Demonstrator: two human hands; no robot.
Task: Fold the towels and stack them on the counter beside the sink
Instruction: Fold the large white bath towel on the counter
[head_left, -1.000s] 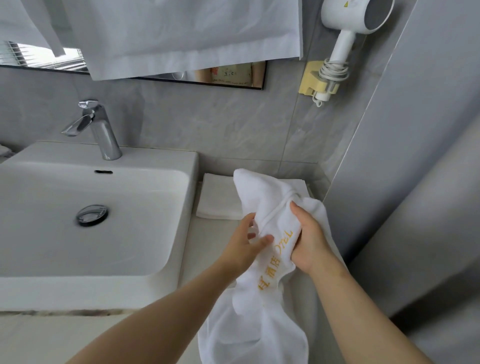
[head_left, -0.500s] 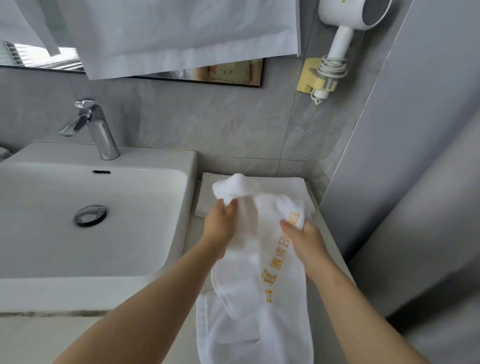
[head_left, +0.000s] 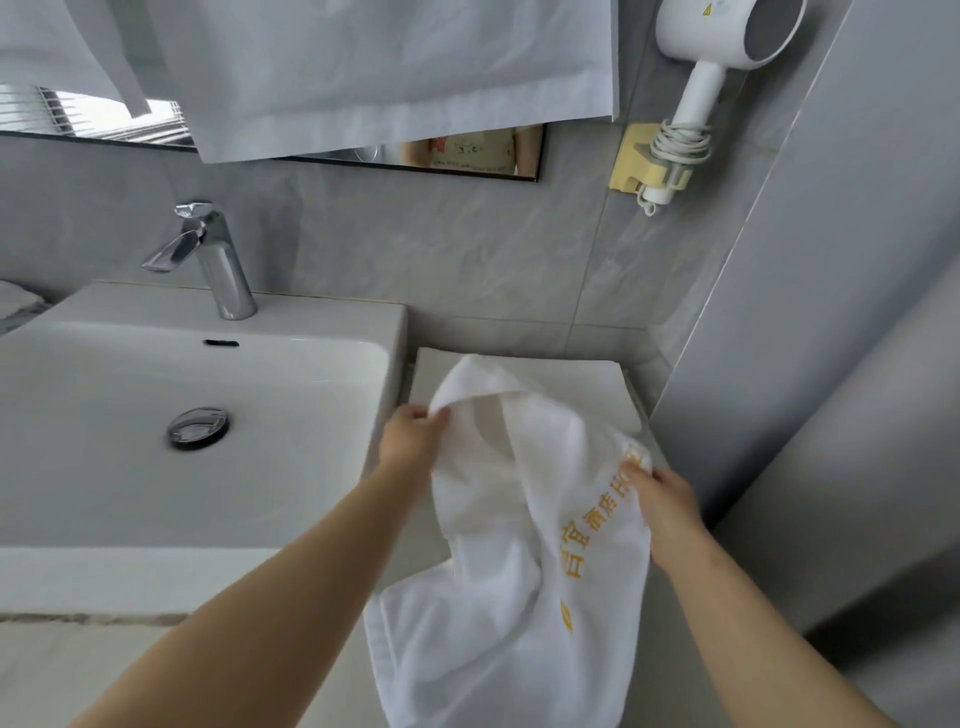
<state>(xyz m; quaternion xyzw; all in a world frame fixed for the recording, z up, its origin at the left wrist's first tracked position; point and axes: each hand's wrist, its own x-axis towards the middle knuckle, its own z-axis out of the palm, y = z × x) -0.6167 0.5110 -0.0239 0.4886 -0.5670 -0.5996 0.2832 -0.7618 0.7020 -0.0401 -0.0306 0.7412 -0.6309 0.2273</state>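
White towel (head_left: 519, 571) held up over the counter (head_left: 680, 623), right of the sink (head_left: 337, 312). Its lower part slumps in loose folds toward the near edge. A folded towel (head_left: 571, 379) already lies flat against the back wall, partly behind the held one.

Left hand (head_left: 410, 441): fingers curled, pinching a top edge. Right hand (head_left: 667, 504): fingers closed on the border with gold lettering.

Handling, judged: light, limp terry with no stiffness, good friction and nothing breakable. It sags wherever unsupported, so hold it at two corners of one hem and draw it taut before folding.

Hard to read: which edges are the true corners, since the cloth is twisted. Right fingertips are buried in fabric. The towel's bottom runs out of frame, and the depth of the stack cannot be told
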